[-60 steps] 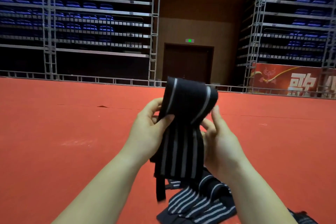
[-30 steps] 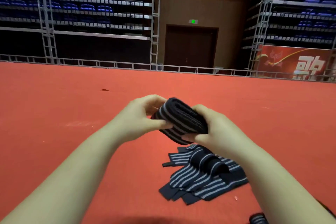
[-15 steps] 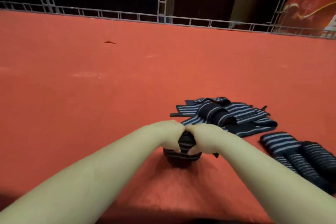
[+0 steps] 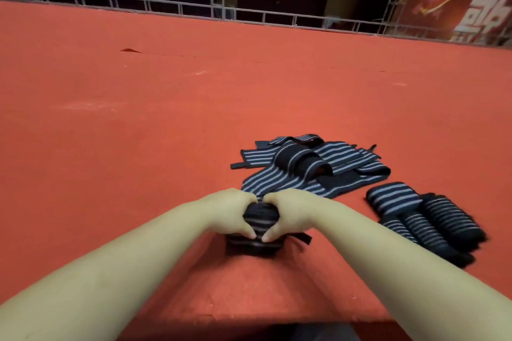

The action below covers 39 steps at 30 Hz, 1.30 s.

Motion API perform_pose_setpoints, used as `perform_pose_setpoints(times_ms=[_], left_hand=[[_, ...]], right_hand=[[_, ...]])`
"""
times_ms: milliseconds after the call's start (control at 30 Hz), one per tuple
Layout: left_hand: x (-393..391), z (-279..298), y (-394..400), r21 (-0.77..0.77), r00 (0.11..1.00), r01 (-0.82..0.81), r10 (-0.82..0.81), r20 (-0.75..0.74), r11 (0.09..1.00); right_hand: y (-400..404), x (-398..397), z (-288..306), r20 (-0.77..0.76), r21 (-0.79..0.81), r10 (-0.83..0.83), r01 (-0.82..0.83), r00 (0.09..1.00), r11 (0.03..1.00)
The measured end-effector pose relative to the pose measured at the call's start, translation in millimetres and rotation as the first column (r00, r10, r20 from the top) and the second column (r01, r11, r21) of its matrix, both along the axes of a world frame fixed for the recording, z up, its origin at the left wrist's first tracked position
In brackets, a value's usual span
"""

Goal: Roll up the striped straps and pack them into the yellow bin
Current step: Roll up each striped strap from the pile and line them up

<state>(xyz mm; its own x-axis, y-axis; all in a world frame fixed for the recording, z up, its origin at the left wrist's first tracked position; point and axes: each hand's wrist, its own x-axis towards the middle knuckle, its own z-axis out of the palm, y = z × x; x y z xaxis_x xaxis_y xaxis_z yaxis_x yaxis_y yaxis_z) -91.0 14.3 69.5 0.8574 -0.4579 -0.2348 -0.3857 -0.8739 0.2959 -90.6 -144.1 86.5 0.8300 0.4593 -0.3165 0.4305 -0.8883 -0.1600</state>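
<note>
Both hands, left hand (image 4: 231, 212) and right hand (image 4: 288, 213), now down on red carpet (image 4: 138, 147), gripping dark striped strap roll (image 4: 260, 219). Loose tail (image 4: 300, 238) may unwind if grip slackens.

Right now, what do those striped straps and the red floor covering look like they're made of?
striped straps: woven, probably elastic fabric, matte dark with pale stripes; they fold limply, and the roll gives under each hand, left hand and right hand.
red floor: likely low-pile carpet, dull, faintly scuffed.
</note>
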Motion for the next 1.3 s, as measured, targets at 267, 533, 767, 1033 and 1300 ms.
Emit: perform_pose_setpoints(times_ms=[267,533,767,1033,1300], left_hand=[[37,17,-61,-0.711,0.883,-0.455,0.171,-0.436,0.535],[61,-19,-178,-0.626,0.713,-0.642,0.044,-0.7,0.442],[67,-51,-206,-0.482,0.766,-0.556,0.192,-0.614,0.677],[57,-50,-175,-0.337,0.958,-0.288,0.266,-0.11,0.896],[89,-44,-24,-0.117,0.716,-0.697,0.695,-0.069,0.707]], right_hand=[[-106,45,60,-0.509,0.53,-0.211,0.497,0.834,0.687],[-191,74,42,-0.286,0.106,-0.576,0.622,0.766,0.775],[-202,79,-4,-0.251,-0.104,-0.626,0.623,0.738,0.775],[-162,75,4,0.179,-0.395,-0.401,0.439,0.898,0.807],[-81,70,-14,0.066,0.126,-0.239,0.229,0.969,0.965]])
